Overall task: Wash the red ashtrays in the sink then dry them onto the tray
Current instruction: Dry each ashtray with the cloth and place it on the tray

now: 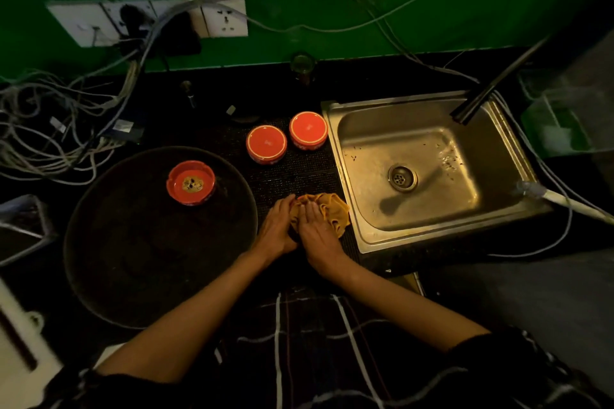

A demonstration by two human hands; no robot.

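From the head camera, both hands meet on a crumpled orange-yellow cloth at the front of the dark desk, just beside the front left corner of the rectangular stainless-steel sink. The left hand curls its grip round the cloth's left side. The right hand lies on top with fingers straight, pressing down; whether an ashtray sits inside the bundle cannot be told.

A red notched ashtray with a pale mark in its centre stands on the far part of the round dark tray at the left. Two round red ashtrays with pale rims stand side by side on the desk between tray and sink, near the sink's back left corner. A dark faucet reaches over the sink's back right corner.
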